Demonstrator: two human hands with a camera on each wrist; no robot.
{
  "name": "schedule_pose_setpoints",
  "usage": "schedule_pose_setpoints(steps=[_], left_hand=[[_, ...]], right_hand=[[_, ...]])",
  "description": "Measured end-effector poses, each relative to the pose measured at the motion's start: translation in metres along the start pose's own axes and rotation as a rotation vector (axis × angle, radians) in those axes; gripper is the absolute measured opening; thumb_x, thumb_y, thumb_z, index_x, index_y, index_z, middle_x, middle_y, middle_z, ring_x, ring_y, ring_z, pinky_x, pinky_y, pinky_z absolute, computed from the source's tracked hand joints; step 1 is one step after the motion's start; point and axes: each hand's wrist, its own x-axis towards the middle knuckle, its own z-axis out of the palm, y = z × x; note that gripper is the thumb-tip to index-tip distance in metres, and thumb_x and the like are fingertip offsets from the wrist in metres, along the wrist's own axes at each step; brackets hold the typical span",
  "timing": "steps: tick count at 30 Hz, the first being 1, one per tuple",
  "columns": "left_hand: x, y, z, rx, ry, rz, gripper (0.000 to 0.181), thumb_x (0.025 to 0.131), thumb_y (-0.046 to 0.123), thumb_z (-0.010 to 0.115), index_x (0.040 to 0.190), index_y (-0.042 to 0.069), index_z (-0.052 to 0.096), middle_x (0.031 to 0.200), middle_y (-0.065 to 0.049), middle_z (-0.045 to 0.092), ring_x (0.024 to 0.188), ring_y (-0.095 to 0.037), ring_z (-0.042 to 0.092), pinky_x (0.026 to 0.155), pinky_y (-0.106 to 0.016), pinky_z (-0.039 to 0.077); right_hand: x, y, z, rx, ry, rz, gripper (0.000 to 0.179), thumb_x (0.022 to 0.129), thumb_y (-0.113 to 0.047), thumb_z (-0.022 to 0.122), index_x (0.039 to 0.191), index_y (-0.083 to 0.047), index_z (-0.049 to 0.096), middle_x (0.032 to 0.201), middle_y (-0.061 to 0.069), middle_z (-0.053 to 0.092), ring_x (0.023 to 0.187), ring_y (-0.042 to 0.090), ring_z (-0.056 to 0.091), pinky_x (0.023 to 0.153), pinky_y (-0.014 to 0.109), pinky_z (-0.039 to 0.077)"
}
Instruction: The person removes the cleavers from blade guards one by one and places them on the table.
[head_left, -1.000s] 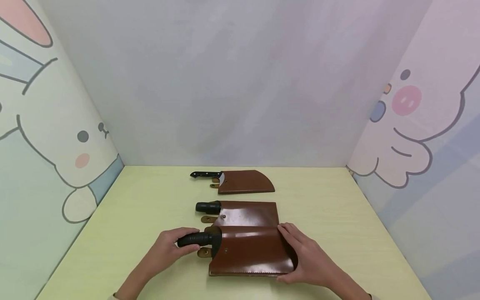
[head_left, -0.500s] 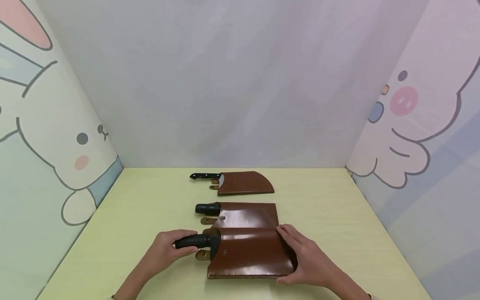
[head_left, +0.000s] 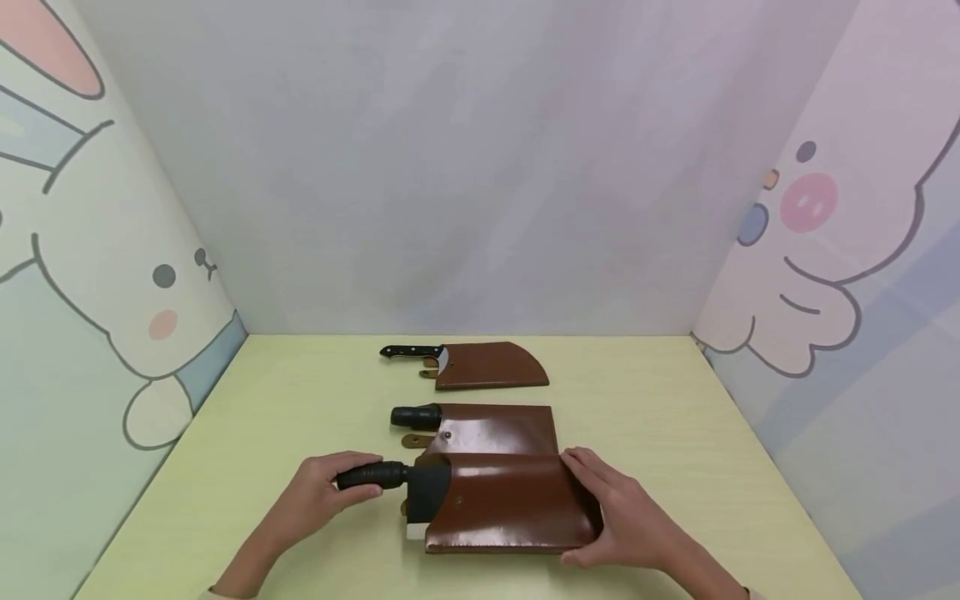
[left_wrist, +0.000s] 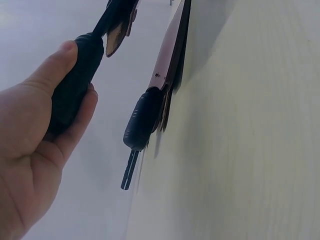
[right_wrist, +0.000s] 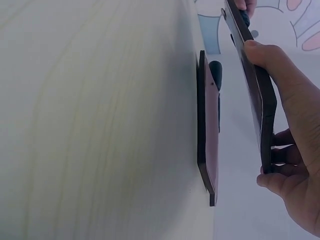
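My left hand (head_left: pixel 318 493) grips the black ribbed handle of a cleaver (head_left: pixel 427 493) near the front of the table. Part of its dark blade and a pale strip of its edge show outside a glossy brown leather sheath (head_left: pixel 517 504); the rest is hidden inside. My right hand (head_left: pixel 628 525) holds the sheath by its right end, thumb at the bottom edge and fingers at the top corner. In the right wrist view the sheath (right_wrist: pixel 260 100) is raised off the table. In the left wrist view the thumb and fingers wrap the handle (left_wrist: pixel 75 85).
Just behind lies a second sheathed knife (head_left: pixel 495 427) with a black handle, its near edge overlapped by the held sheath. Farther back is a third sheathed cleaver (head_left: pixel 491 365) with a riveted black handle. The pale wooden table (head_left: pixel 637 392) has walls on three sides.
My left hand has moved left with the handle, drawing the cleaver partly out so blade shows at the sheath's mouth. The sheath and my right hand have shifted slightly right.
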Motion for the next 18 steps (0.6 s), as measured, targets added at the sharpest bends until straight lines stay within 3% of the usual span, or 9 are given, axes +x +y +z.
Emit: schedule_pose_setpoints(steps=[7,13,18], left_hand=[[-0.003,-0.004,-0.012,-0.033,0.019,-0.075,0.036,0.084,0.033,0.084,0.116,0.017,0.077,0.113,-0.001,0.075,0.097,-0.005,0.067,0.073,-0.025,0.057],[-0.006,-0.006,-0.017,-0.028,0.037,-0.06,0.034,0.084,0.029,0.085,0.115,0.017,0.077,0.111,-0.001,0.075,0.095,-0.003,0.066,0.072,-0.024,0.056],[-0.008,-0.009,-0.019,-0.021,0.05,-0.091,0.034,0.083,0.03,0.086,0.114,0.018,0.078,0.112,0.0,0.075,0.097,-0.003,0.066,0.074,-0.024,0.056]], right_hand=[[-0.003,0.009,-0.003,-0.003,0.03,0.002,0.12,0.056,-0.073,0.089,0.148,-0.004,0.052,0.15,0.004,0.05,0.123,0.026,0.062,0.087,0.04,0.058],[-0.005,0.011,-0.005,-0.002,0.034,-0.003,0.121,0.055,-0.07,0.091,0.15,-0.007,0.051,0.15,0.005,0.05,0.122,0.027,0.062,0.086,0.04,0.058],[-0.008,0.013,-0.007,-0.013,0.038,-0.002,0.121,0.054,-0.07,0.091,0.15,-0.008,0.051,0.149,0.006,0.052,0.121,0.026,0.063,0.086,0.039,0.058]])
